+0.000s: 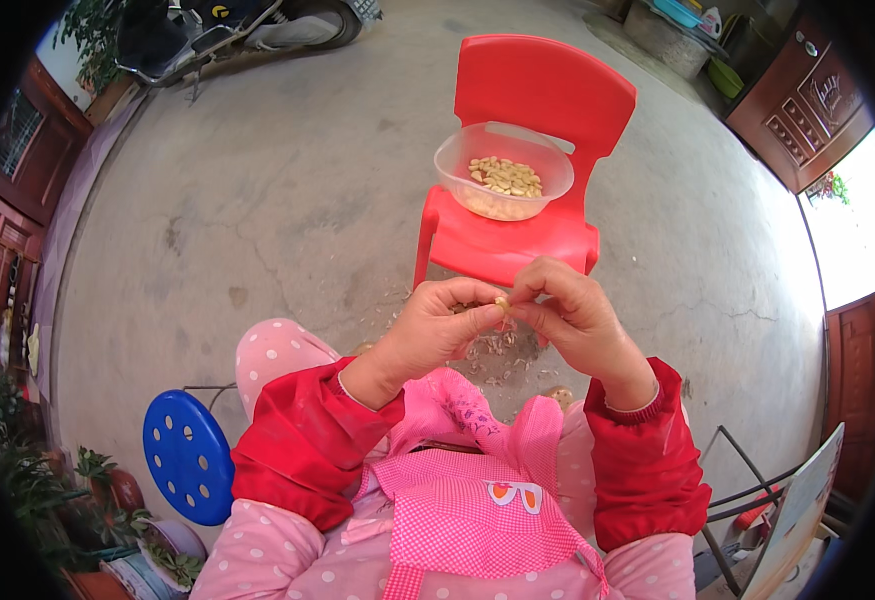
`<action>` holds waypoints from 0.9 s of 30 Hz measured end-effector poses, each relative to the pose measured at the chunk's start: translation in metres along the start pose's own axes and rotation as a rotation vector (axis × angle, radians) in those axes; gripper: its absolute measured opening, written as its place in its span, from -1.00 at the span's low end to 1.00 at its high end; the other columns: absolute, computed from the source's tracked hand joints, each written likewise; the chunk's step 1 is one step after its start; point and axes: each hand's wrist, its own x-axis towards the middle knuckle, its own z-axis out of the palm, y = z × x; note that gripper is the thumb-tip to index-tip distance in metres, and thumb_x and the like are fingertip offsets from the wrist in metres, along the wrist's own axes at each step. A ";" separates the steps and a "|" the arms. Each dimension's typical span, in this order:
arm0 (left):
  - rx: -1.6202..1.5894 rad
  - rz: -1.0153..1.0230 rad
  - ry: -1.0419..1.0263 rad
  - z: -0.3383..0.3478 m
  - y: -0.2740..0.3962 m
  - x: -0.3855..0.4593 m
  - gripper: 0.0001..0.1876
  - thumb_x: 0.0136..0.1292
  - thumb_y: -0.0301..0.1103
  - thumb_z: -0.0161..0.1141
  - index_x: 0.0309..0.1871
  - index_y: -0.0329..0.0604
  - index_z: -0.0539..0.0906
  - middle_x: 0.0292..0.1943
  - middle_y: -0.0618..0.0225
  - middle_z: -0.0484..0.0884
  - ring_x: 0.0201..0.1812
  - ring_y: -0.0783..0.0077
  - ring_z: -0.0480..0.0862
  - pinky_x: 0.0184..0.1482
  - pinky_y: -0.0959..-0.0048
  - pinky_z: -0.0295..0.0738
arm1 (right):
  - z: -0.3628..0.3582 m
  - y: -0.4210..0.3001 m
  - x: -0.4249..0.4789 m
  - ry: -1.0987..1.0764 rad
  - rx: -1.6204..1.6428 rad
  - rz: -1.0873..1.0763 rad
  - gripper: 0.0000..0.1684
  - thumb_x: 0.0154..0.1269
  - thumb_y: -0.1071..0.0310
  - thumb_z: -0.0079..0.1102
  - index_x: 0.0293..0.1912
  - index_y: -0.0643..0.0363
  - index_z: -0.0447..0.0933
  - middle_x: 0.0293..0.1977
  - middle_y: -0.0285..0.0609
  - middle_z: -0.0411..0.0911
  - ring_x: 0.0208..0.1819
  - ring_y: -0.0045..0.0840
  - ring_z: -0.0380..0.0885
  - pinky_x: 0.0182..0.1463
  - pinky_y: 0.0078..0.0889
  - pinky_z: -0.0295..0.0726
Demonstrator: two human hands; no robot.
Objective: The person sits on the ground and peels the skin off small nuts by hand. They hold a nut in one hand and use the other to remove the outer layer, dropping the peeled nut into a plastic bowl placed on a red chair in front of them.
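Above the front of a red plastic chair, my two hands meet at their fingertips. Thumb and forefinger of my left hand (441, 319) pinch a small pale piece (502, 303), which looks like a garlic clove. Fingertips of my right hand (572, 315) touch the same piece from the other side; I cannot tell how firmly they grip it. On the seat of the chair (546, 79) stands a clear plastic bowl (456, 169). Several pale cloves (508, 177) lie inside it, apparently peeled garlic.
Dry skins (493, 349) litter the concrete floor (317, 187) below my hands. A blue round stool (188, 457) is at my left, near potted plants (111, 487). A folding frame with a board (794, 510) stands at my right. Farther off is a parked scooter (257, 30).
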 end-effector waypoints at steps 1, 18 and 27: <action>-0.011 -0.001 -0.008 0.000 0.001 0.000 -0.80 0.32 -0.31 0.18 -0.09 -0.21 0.63 -0.37 0.45 0.67 -0.61 0.82 0.38 -0.61 0.75 0.24 | 0.001 -0.003 0.000 0.014 0.025 0.027 -0.88 0.19 0.65 0.12 -0.30 0.23 0.45 -0.36 -0.26 0.45 -0.32 -0.57 0.46 -0.28 -0.54 0.46; -0.121 -0.029 -0.027 -0.001 -0.001 0.000 -0.82 0.34 -0.33 0.16 -0.11 -0.22 0.62 -0.39 0.43 0.66 -0.67 0.82 0.32 -0.67 0.75 0.14 | 0.001 0.010 0.000 -0.007 -0.010 -0.087 -0.88 0.25 0.67 0.08 -0.24 0.27 0.47 -0.29 -0.29 0.42 -0.41 -0.73 0.46 -0.49 -0.73 0.43; -0.132 -0.048 -0.007 0.000 0.000 0.000 -0.82 0.33 -0.33 0.16 -0.11 -0.22 0.62 -0.39 0.40 0.65 -0.67 0.79 0.33 -0.68 0.73 0.15 | 0.001 0.005 -0.001 0.022 0.043 0.028 -0.87 0.19 0.63 0.15 -0.28 0.24 0.43 -0.36 -0.27 0.45 -0.35 -0.64 0.46 -0.32 -0.60 0.47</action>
